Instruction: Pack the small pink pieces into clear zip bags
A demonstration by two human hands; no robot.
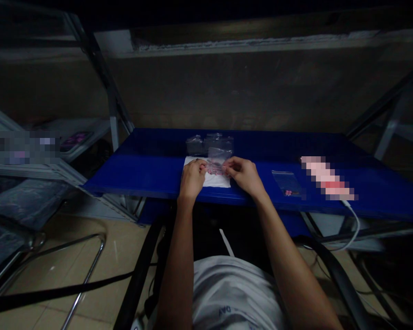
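Note:
My left hand and my right hand face each other over a white sheet at the table's front. Both have their fingertips pinched together. Between them lies a strand of small pink pieces, bead-like, with its ends at my fingers; the dim light hides its details. A clear plastic bag is just behind it, overlapping the sheet's far edge. More clear bags lie farther back. To the right of my right hand, a small zip bag holds a pink flower-shaped piece.
The blue table has metal frame posts at both sides. A blurred-out pink, phone-like object lies at right, with a white cable hanging off the front edge. Chair armrests flank me. A shelf stands at left.

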